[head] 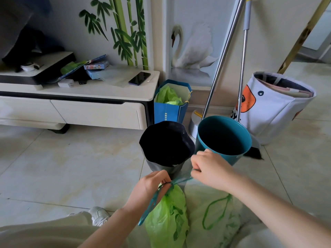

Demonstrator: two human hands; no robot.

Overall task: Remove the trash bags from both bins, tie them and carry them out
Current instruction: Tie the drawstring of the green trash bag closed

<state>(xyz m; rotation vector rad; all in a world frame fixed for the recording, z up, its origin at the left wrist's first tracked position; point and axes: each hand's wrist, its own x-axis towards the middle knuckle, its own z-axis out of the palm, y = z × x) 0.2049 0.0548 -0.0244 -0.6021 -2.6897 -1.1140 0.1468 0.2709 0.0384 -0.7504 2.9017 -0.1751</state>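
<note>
A green trash bag [167, 219] hangs low in the middle, its neck gathered by a teal drawstring [180, 180]. My left hand [152, 185] pinches the neck and a loop of the string. My right hand [207, 169] pulls the other end of the string taut to the right. A second, paler bag [215, 212] with a green drawstring loop lies beside it on the floor. Behind stand a dark bin [166, 145] and a teal bin [223, 136], both unlined and showing dark insides.
A white TV cabinet [80, 104] with a phone [139, 78] stands left. A blue paper bag [170, 102] holding green bags sits by the wall. Two metal handles [225, 56], a dustpan and a white fabric basket [274, 104] stand right. My shoe [99, 214] is below.
</note>
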